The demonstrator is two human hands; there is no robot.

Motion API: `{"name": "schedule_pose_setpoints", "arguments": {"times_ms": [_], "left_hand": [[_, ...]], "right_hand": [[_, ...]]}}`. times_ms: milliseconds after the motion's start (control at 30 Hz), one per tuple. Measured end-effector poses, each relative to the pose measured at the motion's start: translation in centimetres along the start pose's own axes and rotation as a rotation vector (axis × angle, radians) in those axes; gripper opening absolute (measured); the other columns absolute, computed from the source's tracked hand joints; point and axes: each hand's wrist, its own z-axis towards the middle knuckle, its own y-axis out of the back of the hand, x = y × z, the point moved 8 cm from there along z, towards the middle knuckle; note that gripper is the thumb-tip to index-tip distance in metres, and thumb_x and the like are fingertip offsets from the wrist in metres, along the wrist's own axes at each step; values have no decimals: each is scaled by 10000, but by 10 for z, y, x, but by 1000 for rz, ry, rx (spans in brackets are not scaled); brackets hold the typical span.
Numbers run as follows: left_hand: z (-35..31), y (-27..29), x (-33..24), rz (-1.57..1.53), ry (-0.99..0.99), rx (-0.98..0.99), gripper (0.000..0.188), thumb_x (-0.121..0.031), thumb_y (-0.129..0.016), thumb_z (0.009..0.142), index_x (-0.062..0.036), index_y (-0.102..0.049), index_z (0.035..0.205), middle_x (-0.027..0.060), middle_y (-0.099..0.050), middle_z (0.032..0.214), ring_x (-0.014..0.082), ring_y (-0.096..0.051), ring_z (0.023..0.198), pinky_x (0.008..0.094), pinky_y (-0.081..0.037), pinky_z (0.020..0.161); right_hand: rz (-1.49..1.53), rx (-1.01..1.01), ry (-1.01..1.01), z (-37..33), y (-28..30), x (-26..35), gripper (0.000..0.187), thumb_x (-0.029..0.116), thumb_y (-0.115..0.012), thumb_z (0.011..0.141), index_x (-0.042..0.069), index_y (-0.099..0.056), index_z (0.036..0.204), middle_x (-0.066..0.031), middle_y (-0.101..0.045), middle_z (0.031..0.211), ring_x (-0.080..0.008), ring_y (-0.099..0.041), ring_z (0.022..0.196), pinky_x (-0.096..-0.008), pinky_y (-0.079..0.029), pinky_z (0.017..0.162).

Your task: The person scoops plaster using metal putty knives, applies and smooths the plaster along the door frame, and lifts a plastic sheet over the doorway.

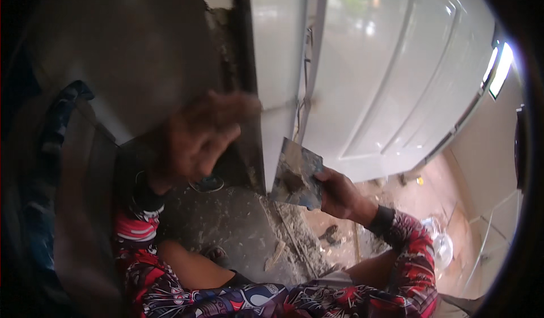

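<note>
My right hand (340, 194) grips the edge of a small rectangular board (285, 189). Grey-brown mortar (297, 170) is smeared over its face. To the left, my left hand (204, 134) is raised and blurred by motion. From its fingers a thin stick-like tool (283, 107) points right, across the narrow gap in the white door frame (313, 63). The tool's far end is smeared, so its exact kind is unclear. Whether its tip touches the frame cannot be made out.
A glossy white panelled door (385, 80) fills the upper right. A dark panel (130, 51) stands at the left. Below the frame runs a strip of broken mortar (292, 233) with rubble. A clear plastic item (442, 247) lies on the floor at right.
</note>
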Motion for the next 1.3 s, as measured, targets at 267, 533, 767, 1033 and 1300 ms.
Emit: {"name": "schedule_pose_setpoints", "arguments": {"times_ms": [267, 533, 767, 1033, 1300], "left_hand": [[-30, -73, -36, 73, -297, 255, 554, 41, -585, 662, 26, -595, 1216, 163, -610, 1245, 294, -588, 1028, 378, -500, 835], [-64, -89, -3, 184, -201, 265, 645, 73, -554, 620, 38, -561, 1263, 163, -599, 1270, 301, -573, 1052, 402, -494, 848], [-99, -83, 29, 363, -239, 272, 516, 8, -610, 667, 28, -610, 1183, 137, -630, 1221, 279, -602, 958, 398, -492, 816], [-21, 67, 26, 615, -41, -485, 242, -9, -609, 779, -11, -641, 1019, 149, -616, 765, 368, -597, 698, 402, -502, 631], [101, 109, -11, 758, -261, -502, 218, -45, -543, 772, -27, -657, 957, 196, -633, 801, 377, -621, 778, 471, -492, 667]], "right_hand": [[104, 74, 49, -14, -26, 13, 395, 78, -485, 929, -22, -394, 1300, -158, -601, 1197, -262, -652, 1042, -371, -570, 904], [37, 6, 159, -14, 3, 25, 342, 78, -492, 922, -5, -438, 1249, -135, -634, 1143, -248, -667, 1005, -364, -575, 898], [-102, 36, 218, -21, -2, 34, 490, 103, -537, 922, 51, -342, 1368, -146, -517, 1309, -273, -609, 1116, -405, -576, 897], [-172, -30, 228, -4, 43, 13, 545, 103, -546, 904, 41, -306, 1390, -161, -501, 1314, -315, -616, 1094, -432, -602, 828], [-220, 26, 190, 2, 22, 11, 531, 109, -537, 906, 34, -317, 1384, -159, -503, 1306, -314, -621, 1081, -428, -624, 761]]}}
